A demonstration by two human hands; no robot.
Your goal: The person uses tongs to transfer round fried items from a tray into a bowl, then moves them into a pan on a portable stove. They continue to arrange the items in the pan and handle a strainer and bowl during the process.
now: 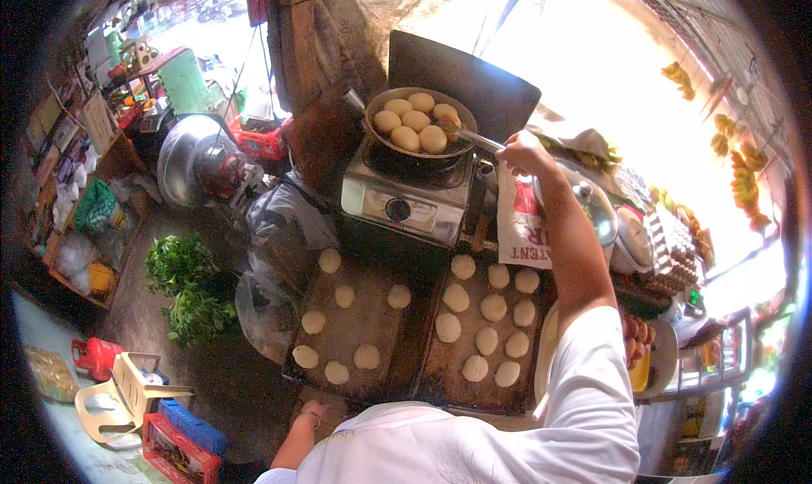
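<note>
My right hand (524, 153) is closed around the handle of a metal cooking utensil (480, 141). The utensil's far end reaches into a round frying pan (374, 133), where its head is hard to make out among several round pieces of dough (415, 121). The pan sits on a metal gas stove (409, 195) with one black knob. Low in the view, my left hand (313, 410) is by the near edge of the left tray (361, 332); its fingers are partly hidden. Pale dough balls (366, 356) lie on this tray, and more dough balls (493, 307) fill the right tray (466, 325).
A dark upright panel (463, 72) stands behind the stove. Right of it are a printed cloth sack (521, 224), a glass lid (593, 202) and egg trays (679, 259). Leafy greens (190, 294), a plastic chair (124, 392) and a red crate (177, 452) are at left.
</note>
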